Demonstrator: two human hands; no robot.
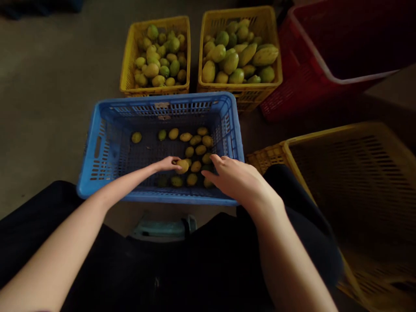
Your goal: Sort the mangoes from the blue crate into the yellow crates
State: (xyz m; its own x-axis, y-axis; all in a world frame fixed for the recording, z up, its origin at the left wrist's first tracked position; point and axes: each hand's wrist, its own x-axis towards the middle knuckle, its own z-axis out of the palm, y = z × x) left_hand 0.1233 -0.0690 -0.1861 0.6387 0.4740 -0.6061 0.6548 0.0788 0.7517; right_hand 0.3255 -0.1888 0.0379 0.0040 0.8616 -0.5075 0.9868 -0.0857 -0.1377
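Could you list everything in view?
Blue crate: one, blue, centre.
Loose fruits: about twenty, yellow to green, in blue crate.
Yellow crates: three, yellow, two beyond, one right.
Heaped fruits: many, yellow to green, in far yellow crates.
Red crate: one, red, upper right.
Teal object: one, teal, below blue crate.
Dark object: one, bluish, top left.
Floor: one, dull grey-brown, around the crates.
Legs: two, dark-clothed, lower left and right.
Left hand: one, bare, holding a yellow fruit.
Right hand: one, bare, over blue crate's right side.

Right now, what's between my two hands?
In the head view: the yellow fruit your left hand holds, then loose fruits in the blue crate, up to your right hand.
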